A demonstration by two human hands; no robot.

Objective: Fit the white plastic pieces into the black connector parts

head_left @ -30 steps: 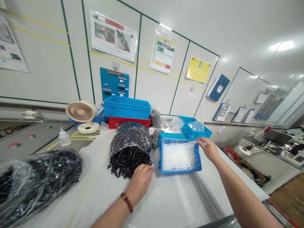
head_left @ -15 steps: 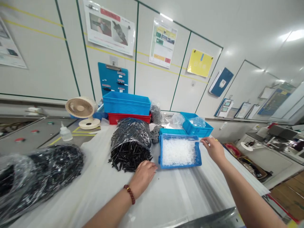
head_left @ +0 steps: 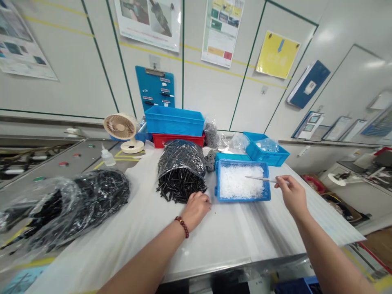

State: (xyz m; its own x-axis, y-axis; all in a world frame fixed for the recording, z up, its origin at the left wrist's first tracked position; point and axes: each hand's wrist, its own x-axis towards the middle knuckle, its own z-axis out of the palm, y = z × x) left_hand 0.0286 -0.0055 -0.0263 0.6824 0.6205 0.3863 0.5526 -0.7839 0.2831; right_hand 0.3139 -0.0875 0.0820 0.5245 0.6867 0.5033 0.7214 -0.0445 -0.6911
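Observation:
My right hand (head_left: 290,195) is closed around the rear end of thin metal tweezers (head_left: 260,178). Their tips reach over the small white pieces (head_left: 237,185) that fill a blue tray (head_left: 245,200). At the lower right edge of a heap of short black rod-like parts (head_left: 180,183) is my left hand (head_left: 196,209), a beaded bracelet on its wrist. Its fingers are curled together and the tips are mostly hidden, so what they hold, if anything, does not show. The heap spills from the mouth of a clear plastic bag (head_left: 182,153).
Another plastic bag of black parts (head_left: 101,192) lies at left. Behind stand a squeeze bottle (head_left: 108,157), a fan (head_left: 122,128), a blue bin (head_left: 174,122) on a red bin (head_left: 177,141), and another blue bin (head_left: 269,155). White sheeting (head_left: 232,241) covers the table.
The view has shifted, so the scene appears moved. My right hand has brought the tweezers lower, farther over the white pieces. My left hand's fingers have curled more at the heap's edge.

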